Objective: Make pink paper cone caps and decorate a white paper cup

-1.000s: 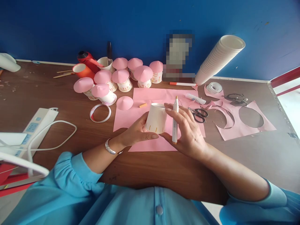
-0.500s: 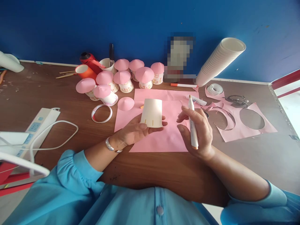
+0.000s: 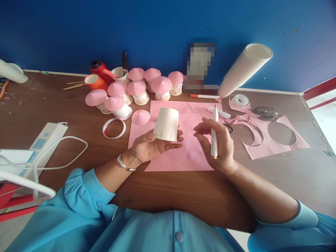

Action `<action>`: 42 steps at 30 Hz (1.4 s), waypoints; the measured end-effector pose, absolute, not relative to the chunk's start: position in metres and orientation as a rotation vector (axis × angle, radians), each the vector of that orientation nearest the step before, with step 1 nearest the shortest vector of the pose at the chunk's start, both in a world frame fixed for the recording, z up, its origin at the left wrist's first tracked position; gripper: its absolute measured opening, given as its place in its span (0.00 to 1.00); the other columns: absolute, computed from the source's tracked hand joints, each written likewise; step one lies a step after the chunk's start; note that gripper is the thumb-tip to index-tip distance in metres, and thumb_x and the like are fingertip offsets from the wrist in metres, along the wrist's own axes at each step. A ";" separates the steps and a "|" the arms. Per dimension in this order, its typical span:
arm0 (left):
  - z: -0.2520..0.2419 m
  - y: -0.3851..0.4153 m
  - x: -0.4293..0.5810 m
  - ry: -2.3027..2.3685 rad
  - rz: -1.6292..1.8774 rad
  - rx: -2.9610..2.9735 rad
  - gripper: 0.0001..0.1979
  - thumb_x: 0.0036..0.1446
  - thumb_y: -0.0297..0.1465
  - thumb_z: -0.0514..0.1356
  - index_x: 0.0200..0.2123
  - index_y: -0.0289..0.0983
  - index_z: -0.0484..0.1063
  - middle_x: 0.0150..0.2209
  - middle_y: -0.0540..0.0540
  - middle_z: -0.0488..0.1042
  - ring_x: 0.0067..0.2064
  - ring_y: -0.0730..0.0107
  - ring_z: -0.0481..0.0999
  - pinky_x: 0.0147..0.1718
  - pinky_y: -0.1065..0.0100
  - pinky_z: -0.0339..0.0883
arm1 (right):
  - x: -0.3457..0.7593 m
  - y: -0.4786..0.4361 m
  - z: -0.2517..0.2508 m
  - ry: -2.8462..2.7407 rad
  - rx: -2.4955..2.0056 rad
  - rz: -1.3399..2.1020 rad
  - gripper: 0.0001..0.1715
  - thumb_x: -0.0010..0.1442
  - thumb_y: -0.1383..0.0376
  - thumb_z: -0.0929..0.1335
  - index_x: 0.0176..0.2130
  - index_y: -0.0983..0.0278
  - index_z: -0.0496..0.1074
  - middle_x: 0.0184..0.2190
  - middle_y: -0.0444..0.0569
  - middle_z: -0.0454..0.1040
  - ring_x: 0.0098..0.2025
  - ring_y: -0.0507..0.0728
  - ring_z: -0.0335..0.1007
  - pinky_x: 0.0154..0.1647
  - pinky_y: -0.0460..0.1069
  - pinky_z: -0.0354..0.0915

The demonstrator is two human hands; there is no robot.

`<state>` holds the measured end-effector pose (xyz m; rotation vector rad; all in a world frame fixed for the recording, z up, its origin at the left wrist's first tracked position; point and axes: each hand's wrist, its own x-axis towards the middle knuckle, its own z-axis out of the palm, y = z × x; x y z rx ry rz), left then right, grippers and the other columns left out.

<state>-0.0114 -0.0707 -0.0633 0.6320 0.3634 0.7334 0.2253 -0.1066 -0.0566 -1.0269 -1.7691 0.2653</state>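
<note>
My left hand [image 3: 148,147] supports an upside-down white paper cup [image 3: 167,122], fingers behind it and thumb at its lower left edge. Short yellow-brown strokes mark the cup just above its rim. In my right hand [image 3: 222,147] a white marker [image 3: 214,134] rests between the fingers, its brownish tip pointing up, apart from the cup. Beneath both hands lies pink paper [image 3: 183,157]. A loose pink paper cone [image 3: 141,117] is on the sheet's left corner. Several decorated cups with pink cone tops [image 3: 161,85] stand behind.
A tall stack of paper cups [image 3: 245,70] leans at the blue wall. Pink offcuts [image 3: 275,140], a white ribbon roll [image 3: 240,100] and glasses [image 3: 265,112] lie right. Leftward are a tape roll [image 3: 113,128], a power strip [image 3: 43,143] with cable and a red glue gun [image 3: 102,71].
The cup has shifted slightly left and turned, so its strokes sit further left. My right hand has moved a little left, and the marker stands more upright.
</note>
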 end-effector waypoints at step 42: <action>-0.071 -0.084 -0.003 0.771 0.788 1.753 0.36 0.53 0.36 0.73 0.60 0.42 0.61 0.60 0.36 0.74 0.58 0.47 0.77 0.55 0.48 0.75 | 0.229 -0.103 -0.061 -1.821 -1.098 0.267 0.25 0.69 0.70 0.67 0.62 0.55 0.64 0.41 0.47 0.80 0.35 0.54 0.79 0.42 0.50 0.76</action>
